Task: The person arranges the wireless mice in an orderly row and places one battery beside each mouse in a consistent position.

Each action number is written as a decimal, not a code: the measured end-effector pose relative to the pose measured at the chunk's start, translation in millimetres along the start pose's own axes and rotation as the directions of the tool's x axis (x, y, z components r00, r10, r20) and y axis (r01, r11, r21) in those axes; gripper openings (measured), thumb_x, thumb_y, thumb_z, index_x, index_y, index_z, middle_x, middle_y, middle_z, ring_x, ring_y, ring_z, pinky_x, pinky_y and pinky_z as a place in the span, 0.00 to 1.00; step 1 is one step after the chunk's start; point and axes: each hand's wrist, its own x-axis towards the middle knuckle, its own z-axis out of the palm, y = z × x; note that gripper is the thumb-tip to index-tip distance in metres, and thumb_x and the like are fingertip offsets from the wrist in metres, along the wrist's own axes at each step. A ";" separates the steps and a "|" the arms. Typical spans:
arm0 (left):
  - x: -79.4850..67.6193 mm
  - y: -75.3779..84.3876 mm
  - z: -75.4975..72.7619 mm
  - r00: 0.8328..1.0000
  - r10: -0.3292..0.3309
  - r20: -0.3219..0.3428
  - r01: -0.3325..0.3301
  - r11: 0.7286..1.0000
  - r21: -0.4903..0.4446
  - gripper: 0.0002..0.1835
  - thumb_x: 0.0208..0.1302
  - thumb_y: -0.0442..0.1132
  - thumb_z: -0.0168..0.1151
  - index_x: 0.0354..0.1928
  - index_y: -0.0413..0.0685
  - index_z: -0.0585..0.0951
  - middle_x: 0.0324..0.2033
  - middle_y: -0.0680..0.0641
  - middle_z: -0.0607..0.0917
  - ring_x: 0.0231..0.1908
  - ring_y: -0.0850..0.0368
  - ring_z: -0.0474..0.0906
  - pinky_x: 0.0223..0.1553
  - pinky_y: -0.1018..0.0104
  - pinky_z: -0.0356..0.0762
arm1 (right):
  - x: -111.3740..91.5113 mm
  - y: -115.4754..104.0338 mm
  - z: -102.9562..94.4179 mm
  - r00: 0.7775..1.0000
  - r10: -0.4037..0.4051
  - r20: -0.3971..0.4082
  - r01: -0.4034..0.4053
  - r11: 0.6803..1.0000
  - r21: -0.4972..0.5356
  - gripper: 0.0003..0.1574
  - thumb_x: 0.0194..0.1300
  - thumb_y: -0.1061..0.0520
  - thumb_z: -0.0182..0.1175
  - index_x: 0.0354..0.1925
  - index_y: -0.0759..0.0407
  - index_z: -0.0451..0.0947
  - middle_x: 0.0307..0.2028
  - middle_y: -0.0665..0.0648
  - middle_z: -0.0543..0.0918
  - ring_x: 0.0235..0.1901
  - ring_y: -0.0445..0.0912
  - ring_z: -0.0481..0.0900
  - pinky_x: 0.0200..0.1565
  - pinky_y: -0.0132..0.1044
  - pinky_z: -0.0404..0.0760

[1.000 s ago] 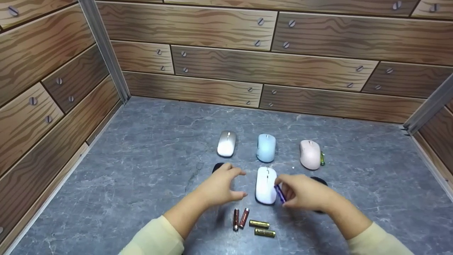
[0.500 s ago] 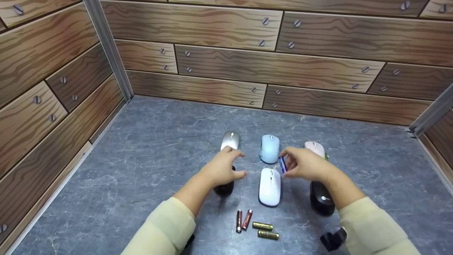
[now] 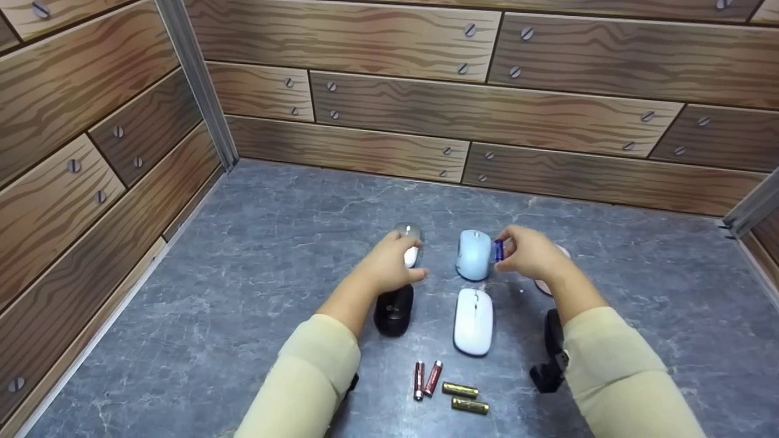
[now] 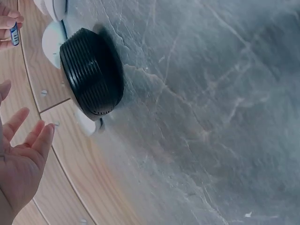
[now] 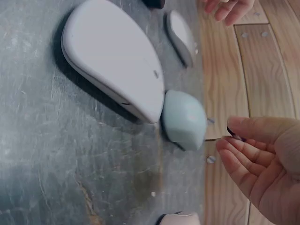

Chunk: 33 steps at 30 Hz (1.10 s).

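My right hand (image 3: 533, 255) pinches a small blue-purple battery (image 3: 499, 250) between thumb and fingertips, just right of the light blue mouse (image 3: 473, 255). The left wrist view shows that battery (image 4: 14, 34) upright in the fingers. My left hand (image 3: 388, 263) holds nothing; its thumb and fingers are spread apart above a grey-and-white mouse (image 3: 409, 230), which it partly hides. Below that hand lies a black mouse (image 3: 394, 311) with ribbed sides. A white mouse (image 3: 473, 322) lies in front of the blue one.
Two red batteries (image 3: 419, 381) and two gold batteries (image 3: 461, 390) lie at the front. A pink mouse (image 3: 543, 287) is mostly hidden behind the right hand. Another black mouse (image 3: 552, 328) is partly under the right sleeve. Plank-patterned walls (image 3: 389, 97) enclose the grey marbled tabletop (image 3: 292, 231).
My right hand has carried the battery away from me, from beside the white mouse to beside the blue one. The left hand has also moved away, uncovering the black mouse.
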 end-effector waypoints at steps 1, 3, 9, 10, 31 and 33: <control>0.9 0.0 0.6 1.000 -0.008 0.007 0.008 1.000 0.000 0.28 0.54 0.50 0.64 0.57 0.51 0.73 0.59 0.42 0.67 0.57 0.49 0.67 0.58 0.58 0.65 | 2.1 1.5 1.7 1.000 0.021 -0.009 -0.022 1.000 -0.006 0.30 0.49 0.64 0.65 0.51 0.70 0.68 0.31 0.61 0.77 0.29 0.49 0.74 0.31 0.38 0.75; 2.4 0.2 2.9 1.000 -0.021 0.020 0.021 1.000 0.004 0.29 0.54 0.51 0.63 0.58 0.51 0.72 0.60 0.42 0.66 0.59 0.49 0.65 0.60 0.58 0.64 | 6.4 5.6 6.3 0.998 0.050 -0.023 -0.051 0.999 -0.014 0.31 0.50 0.64 0.65 0.51 0.70 0.67 0.31 0.61 0.76 0.29 0.49 0.74 0.31 0.39 0.75; 7.3 5.1 10.2 0.999 -0.025 0.047 0.024 0.999 0.021 0.30 0.55 0.52 0.63 0.59 0.52 0.71 0.59 0.41 0.66 0.58 0.49 0.66 0.60 0.58 0.64 | 16.6 16.3 24.0 0.996 0.069 -0.050 -0.072 0.995 -0.067 0.31 0.46 0.64 0.66 0.49 0.72 0.68 0.29 0.62 0.77 0.28 0.52 0.75 0.33 0.44 0.76; 8.0 6.5 11.0 0.998 -0.023 0.052 0.022 1.000 0.023 0.30 0.55 0.51 0.63 0.59 0.52 0.71 0.59 0.42 0.67 0.57 0.50 0.67 0.59 0.59 0.64 | 17.9 17.6 26.7 0.996 0.070 -0.048 -0.074 0.994 -0.081 0.31 0.45 0.64 0.66 0.49 0.73 0.68 0.29 0.64 0.78 0.29 0.53 0.75 0.34 0.45 0.76; 8.7 4.1 17.9 0.998 0.018 0.064 -0.023 0.997 0.071 0.28 0.55 0.50 0.62 0.58 0.51 0.72 0.54 0.44 0.70 0.51 0.52 0.72 0.56 0.62 0.68 | 29.4 30.2 43.4 0.991 0.101 -0.092 -0.114 0.982 -0.151 0.38 0.49 0.65 0.60 0.58 0.73 0.62 0.52 0.76 0.71 0.53 0.68 0.68 0.55 0.58 0.66; 8.1 4.2 17.3 0.998 0.023 0.067 -0.028 0.997 0.075 0.28 0.56 0.50 0.62 0.58 0.51 0.72 0.54 0.44 0.70 0.51 0.52 0.72 0.55 0.61 0.69 | 29.5 30.6 44.3 0.990 0.100 -0.100 -0.114 0.982 -0.150 0.36 0.51 0.64 0.59 0.58 0.73 0.62 0.52 0.76 0.71 0.53 0.68 0.68 0.55 0.57 0.66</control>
